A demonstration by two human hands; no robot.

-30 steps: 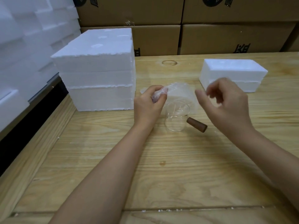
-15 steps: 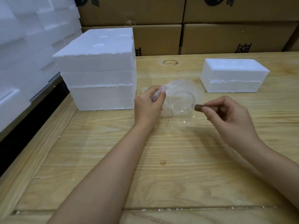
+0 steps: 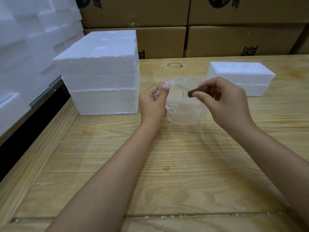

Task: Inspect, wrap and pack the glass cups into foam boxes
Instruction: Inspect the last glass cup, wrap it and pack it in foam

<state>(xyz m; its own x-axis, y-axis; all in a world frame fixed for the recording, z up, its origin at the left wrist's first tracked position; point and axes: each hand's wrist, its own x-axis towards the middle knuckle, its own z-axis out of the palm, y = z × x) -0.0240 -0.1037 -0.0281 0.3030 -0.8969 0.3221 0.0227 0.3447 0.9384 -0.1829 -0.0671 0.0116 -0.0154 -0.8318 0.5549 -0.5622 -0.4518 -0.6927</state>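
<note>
A clear glass cup (image 3: pixel 175 97) with a brown wooden handle (image 3: pixel 194 92) is lifted off the wooden table (image 3: pixel 167 164), tipped on its side with its mouth towards me. My right hand (image 3: pixel 222 101) pinches the handle. My left hand (image 3: pixel 153 102) grips a bunched edge of a clear bubble-wrap sheet (image 3: pixel 185 113) that hangs behind and under the cup. A small closed white foam box (image 3: pixel 239 77) sits at the right rear of the table.
A stack of large white foam boxes (image 3: pixel 102 72) stands just left of my hands. More foam pieces (image 3: pixel 25 47) pile up at the far left beyond the table edge. Cardboard cartons (image 3: pixel 217 30) line the back.
My right hand took the cup by its handle, lifted it off the table and tipped it on its side against the bubble wrap. My left hand kept its grip on the wrap.
</note>
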